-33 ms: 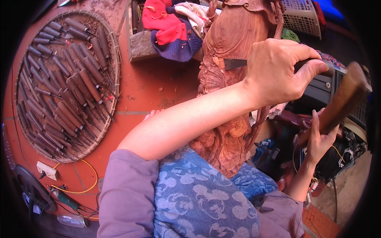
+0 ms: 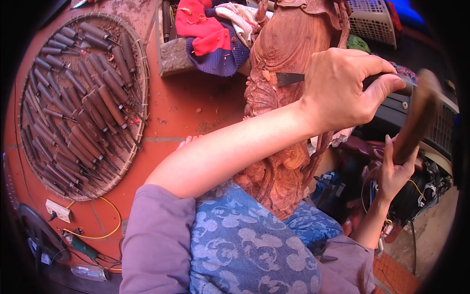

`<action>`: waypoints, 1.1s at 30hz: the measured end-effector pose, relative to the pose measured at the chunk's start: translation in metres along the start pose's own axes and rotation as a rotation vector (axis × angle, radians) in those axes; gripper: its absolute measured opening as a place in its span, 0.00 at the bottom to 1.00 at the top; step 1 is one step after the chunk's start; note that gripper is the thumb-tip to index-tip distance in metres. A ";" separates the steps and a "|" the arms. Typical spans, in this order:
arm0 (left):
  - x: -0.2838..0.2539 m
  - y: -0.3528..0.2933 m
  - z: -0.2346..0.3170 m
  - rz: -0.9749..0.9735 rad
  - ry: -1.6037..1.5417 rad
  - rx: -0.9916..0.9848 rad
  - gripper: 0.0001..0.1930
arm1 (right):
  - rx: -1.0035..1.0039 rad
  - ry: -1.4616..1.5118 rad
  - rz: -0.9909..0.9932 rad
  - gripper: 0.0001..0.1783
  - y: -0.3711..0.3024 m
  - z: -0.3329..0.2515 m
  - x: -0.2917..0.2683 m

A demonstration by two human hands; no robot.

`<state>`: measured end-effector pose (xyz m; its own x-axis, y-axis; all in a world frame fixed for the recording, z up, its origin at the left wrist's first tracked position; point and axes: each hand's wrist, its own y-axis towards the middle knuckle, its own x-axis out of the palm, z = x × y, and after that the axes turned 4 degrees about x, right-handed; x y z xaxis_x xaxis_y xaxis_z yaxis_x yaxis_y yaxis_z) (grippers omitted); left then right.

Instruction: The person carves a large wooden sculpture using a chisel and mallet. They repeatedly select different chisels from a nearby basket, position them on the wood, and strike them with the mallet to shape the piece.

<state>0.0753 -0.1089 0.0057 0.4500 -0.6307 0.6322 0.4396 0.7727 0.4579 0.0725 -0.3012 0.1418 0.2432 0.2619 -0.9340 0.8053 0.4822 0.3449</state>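
Note:
A reddish-brown wood carving (image 2: 289, 44) with carved folds and figures lies in front of me, its near end by my blue patterned clothing. My left hand (image 2: 342, 88) reaches across it, closed round the handle of a chisel (image 2: 290, 79). The chisel's flat dark blade points left, its tip at the carving beside a small lighter chip (image 2: 266, 75). Over on the right, my right hand (image 2: 395, 174) grips a wooden mallet (image 2: 417, 115), blurred by motion. The mallet's upper end is close to the chisel's handle end; I cannot tell whether they touch.
On the red tiled floor at left, a round woven tray (image 2: 142, 63) holds many dark-handled carving tools. Red and navy cloth (image 2: 210, 39) lies behind. A white perforated basket (image 2: 372, 19) stands far right. A power strip (image 2: 58, 210) and green power tool (image 2: 81, 246) lie near left.
The mallet's upper end has swung left and slightly up, nearer to the chisel's handle end. My left hand and the chisel have not visibly moved.

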 end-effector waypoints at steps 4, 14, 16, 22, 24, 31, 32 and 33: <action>-0.003 0.002 -0.006 -0.009 0.009 0.011 0.09 | 0.043 0.149 0.002 0.23 0.003 0.004 0.003; -0.007 0.000 -0.006 -0.020 0.008 0.014 0.09 | 0.134 0.322 -0.037 0.23 0.000 0.004 0.016; -0.009 0.000 -0.005 -0.013 -0.032 -0.011 0.09 | 0.131 0.227 -0.015 0.21 0.000 0.005 0.016; -0.009 -0.002 -0.008 -0.013 -0.026 0.031 0.09 | 0.092 0.266 -0.015 0.26 0.003 0.003 0.020; -0.013 0.000 -0.007 -0.034 -0.032 0.025 0.08 | -0.022 0.064 0.020 0.28 0.006 0.004 0.025; -0.014 -0.001 -0.007 -0.096 0.002 0.016 0.09 | -0.018 0.153 -0.010 0.32 0.007 0.006 0.028; -0.017 0.000 -0.008 -0.102 0.016 0.029 0.09 | -0.112 0.091 0.000 0.32 0.010 0.006 0.034; -0.026 -0.001 -0.008 -0.148 0.027 -0.102 0.09 | -0.133 -0.045 -0.055 0.33 0.015 0.002 0.029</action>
<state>0.0697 -0.0937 -0.0164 0.3943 -0.7397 0.5453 0.5785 0.6609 0.4781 0.0925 -0.2878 0.1200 0.2268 0.1953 -0.9542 0.7403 0.6021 0.2992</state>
